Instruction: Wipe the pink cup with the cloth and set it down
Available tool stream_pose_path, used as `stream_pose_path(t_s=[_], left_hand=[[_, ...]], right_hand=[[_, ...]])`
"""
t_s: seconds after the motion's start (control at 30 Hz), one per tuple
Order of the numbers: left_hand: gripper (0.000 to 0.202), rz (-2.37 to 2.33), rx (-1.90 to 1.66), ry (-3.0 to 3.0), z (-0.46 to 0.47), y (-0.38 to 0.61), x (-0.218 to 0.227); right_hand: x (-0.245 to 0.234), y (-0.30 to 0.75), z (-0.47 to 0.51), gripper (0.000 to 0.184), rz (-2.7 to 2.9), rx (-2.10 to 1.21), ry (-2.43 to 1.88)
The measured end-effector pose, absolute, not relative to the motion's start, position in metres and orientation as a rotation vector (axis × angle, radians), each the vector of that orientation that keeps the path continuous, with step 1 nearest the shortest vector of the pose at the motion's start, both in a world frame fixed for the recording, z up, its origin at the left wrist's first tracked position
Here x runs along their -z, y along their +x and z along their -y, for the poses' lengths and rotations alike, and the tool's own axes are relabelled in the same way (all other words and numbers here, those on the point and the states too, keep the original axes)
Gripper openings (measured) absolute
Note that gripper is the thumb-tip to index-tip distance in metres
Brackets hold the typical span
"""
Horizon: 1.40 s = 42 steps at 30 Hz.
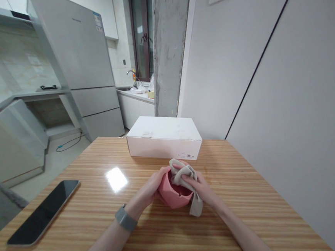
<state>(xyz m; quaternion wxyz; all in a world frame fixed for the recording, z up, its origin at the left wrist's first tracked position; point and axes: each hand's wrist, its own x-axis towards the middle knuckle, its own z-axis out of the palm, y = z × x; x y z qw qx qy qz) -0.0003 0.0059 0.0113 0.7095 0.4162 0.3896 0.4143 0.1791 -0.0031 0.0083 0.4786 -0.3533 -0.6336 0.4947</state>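
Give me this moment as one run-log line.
left hand: holds pink bowl; right hand: holds grey cloth over bowl's rim; white box: beyond bowl; phone: table's left side

A home kitchen, it seems: a tall silver-grey three-door refrigerator (89,54) stands far left, pale marbled wall tiles (13,52) beside it, and a curved chrome tap (135,81) over a metal sink (124,89) by the dark-framed window (138,23) at far centre.
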Motion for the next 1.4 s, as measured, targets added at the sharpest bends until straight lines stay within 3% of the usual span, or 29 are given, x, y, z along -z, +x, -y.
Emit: stream_pose_path(t_s=[0.13,0.3,0.57,0.73,0.93,1.4], left_hand=[[0.042,-0.93,-0.963,0.876,-0.014,0.0,0.001],[0.05,-1.027,-1.026,0.814,-0.015,0.004,0.004],[0.044,-0.806,-0.942,0.762,-0.007,0.011,0.001],[0.072,-0.685,-0.598,0.753,-0.01,-0.003,-0.008],[0.052,-0.818,-0.682,0.667,-0.01,0.001,0.006],[0.051,-0.832,-1.003,0.747,-0.005,0.012,0.001]], right_hand=[[0.001,0.166,-0.003,0.038,1.16,-1.278,-0.921],[0.013,0.148,0.001,0.035,0.92,-1.107,-0.999],[0.013,0.152,0.001,0.035,0.837,-0.928,-1.101],[0.001,0.179,-0.012,0.029,0.9,-1.153,-1.098],[0.002,0.18,-0.012,0.029,0.962,-1.279,-1.095],[0.018,0.137,0.011,0.035,0.882,-0.88,-1.039]])
